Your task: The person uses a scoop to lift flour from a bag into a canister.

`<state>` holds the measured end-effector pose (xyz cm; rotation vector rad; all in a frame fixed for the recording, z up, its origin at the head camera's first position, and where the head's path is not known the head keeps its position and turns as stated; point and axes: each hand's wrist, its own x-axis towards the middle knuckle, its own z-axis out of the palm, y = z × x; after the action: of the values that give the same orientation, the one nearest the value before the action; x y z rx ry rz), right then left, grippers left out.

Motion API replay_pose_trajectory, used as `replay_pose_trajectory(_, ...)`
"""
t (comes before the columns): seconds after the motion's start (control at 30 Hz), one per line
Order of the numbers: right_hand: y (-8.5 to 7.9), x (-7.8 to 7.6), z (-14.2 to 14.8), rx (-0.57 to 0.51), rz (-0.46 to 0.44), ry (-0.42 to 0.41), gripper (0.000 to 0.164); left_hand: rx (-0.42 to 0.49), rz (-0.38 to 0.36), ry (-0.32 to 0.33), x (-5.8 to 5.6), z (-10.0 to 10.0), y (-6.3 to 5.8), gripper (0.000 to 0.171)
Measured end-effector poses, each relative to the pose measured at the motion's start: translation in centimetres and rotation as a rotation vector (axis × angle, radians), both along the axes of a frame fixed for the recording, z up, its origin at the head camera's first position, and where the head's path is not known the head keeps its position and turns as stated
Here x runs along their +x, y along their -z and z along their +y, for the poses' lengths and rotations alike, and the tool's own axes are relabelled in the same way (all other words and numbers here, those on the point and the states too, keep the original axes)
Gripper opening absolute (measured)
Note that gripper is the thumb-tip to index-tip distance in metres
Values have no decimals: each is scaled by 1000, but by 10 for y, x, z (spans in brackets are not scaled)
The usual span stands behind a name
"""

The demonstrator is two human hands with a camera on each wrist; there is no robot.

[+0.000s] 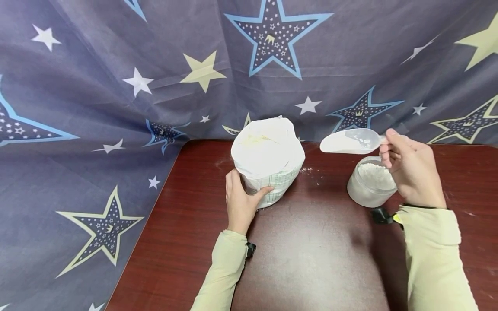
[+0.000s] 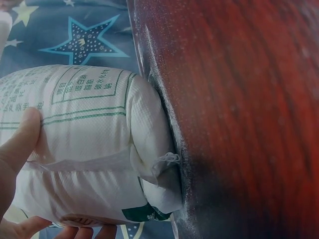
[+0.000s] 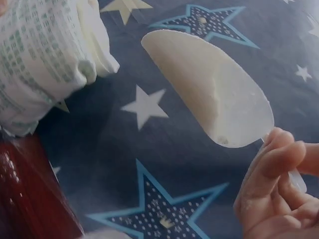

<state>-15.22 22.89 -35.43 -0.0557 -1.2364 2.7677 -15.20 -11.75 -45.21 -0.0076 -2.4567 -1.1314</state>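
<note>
In the head view a white woven bag of flour [image 1: 268,149] stands with its top spread wide, white powder inside. My left hand [image 1: 242,201] grips its near left side; in the left wrist view the thumb [image 2: 25,137] presses the green-printed face, with other fingers [image 2: 84,233] curled underneath. A translucent scoop [image 1: 350,141], loaded with flour toward its tip, is in my right hand [image 1: 414,168], its handle pinched between thumb and fingers. The scoop is held level above the table, between the bag and a jar [image 1: 367,192] of white powder that stands partly below the right hand.
Spilled powder [image 1: 307,169] dots the dark red wooden table [image 1: 311,250] beside the bag. Behind and to the left hangs a star-printed cloth [image 1: 163,99], close behind the bag. A black wrist strap [image 1: 381,216] sits near the jar's base.
</note>
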Motion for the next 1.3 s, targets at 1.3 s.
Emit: replay_pose_trajectory(1.3, 36, 32, 76, 68, -43, 160, 20, -7, 15, -7, 0, 0, 1, 90)
